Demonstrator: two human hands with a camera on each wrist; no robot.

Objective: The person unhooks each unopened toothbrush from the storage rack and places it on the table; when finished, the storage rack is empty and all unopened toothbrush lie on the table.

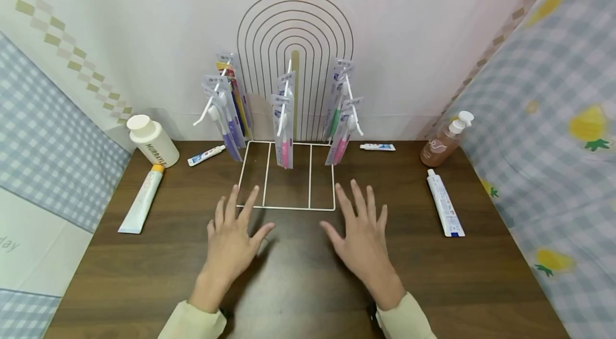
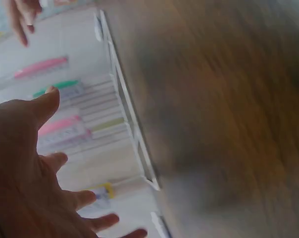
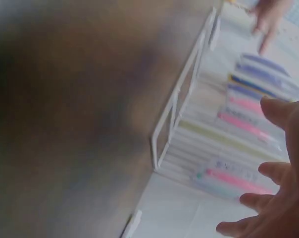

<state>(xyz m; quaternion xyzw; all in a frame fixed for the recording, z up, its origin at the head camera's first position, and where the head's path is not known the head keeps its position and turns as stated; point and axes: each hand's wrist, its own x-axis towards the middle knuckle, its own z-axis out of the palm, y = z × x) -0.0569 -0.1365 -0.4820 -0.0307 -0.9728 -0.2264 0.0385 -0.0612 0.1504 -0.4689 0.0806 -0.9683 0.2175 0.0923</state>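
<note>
My left hand [image 1: 231,245] is held over the table with its fingers spread and nothing in it. Likewise spread, my right hand [image 1: 363,245] holds nothing. Just beyond the fingertips stands a white wire rack [image 1: 286,208] with three rows of hooks. Packaged toothbrushes hang from it: purple-handled ones [image 1: 230,133] on the left, a pink-handled one [image 1: 284,152] in front in the middle, and another pink one [image 1: 342,144] with a green one [image 1: 335,121] behind it on the right. Both wrist views are blurred, showing the left palm [image 2: 25,168] and right palm [image 3: 293,193] beside the rack.
To the left are a white bottle [image 1: 156,144], a yellow-capped tube [image 1: 143,200] and a small tube [image 1: 207,155]. At the right lie another small tube [image 1: 377,147] and a large toothpaste tube [image 1: 445,205], near a brown pump bottle [image 1: 440,144]. Patterned cloth [image 1: 409,34] borders the table [image 1: 298,285].
</note>
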